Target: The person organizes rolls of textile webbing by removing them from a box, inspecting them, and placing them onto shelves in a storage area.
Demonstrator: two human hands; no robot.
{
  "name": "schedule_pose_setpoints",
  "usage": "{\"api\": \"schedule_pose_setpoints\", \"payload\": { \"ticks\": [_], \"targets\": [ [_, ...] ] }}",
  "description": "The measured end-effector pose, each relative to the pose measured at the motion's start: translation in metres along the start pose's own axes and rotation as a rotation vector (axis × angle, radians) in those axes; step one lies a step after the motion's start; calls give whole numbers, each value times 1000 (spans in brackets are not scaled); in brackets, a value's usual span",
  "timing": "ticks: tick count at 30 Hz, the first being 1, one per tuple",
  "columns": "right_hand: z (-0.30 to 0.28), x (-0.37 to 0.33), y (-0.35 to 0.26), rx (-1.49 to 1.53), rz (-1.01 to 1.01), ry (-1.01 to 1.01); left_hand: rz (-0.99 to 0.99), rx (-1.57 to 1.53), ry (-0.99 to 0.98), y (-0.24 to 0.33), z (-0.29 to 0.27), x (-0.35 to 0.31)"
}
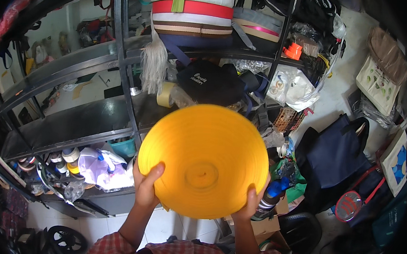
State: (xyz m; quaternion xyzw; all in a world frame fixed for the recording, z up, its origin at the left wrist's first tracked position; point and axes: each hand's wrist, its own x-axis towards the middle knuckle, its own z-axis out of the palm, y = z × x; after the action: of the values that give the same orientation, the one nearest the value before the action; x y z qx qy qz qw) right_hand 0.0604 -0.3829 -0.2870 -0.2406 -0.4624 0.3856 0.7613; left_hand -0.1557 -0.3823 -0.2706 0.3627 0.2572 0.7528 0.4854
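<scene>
A large round roll of yellow webbing (206, 146), wound in tight rings about a small centre, is held up in front of my chest with its flat face toward me. My left hand (147, 184) grips its left edge, thumb over the face and fingers behind the rim. On the opposite edge my right hand (251, 205) holds it the same way. The fingers of both hands are largely hidden behind the roll. Beyond it, a stack of webbing rolls (192, 9) in white, red, brown and navy sits on the black shelf rack (71, 112).
A black cloth bag (212, 82) and a roll of tape (166, 94) lie on the shelf behind the yellow roll. A navy bag (336, 147) and a red racket-shaped item (349, 206) are at the right. A wheel (67, 241) stands at the lower left.
</scene>
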Motion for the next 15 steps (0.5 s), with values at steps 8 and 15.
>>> {"api": "schedule_pose_setpoints", "payload": {
  "ticks": [8,15],
  "targets": [
    [12,7,41,-215,-236,-111,-101,-121,60,3,34,61],
    [-13,80,21,-801,-489,-177,-140,-100,-141,-5,75,122]
  ]
}}
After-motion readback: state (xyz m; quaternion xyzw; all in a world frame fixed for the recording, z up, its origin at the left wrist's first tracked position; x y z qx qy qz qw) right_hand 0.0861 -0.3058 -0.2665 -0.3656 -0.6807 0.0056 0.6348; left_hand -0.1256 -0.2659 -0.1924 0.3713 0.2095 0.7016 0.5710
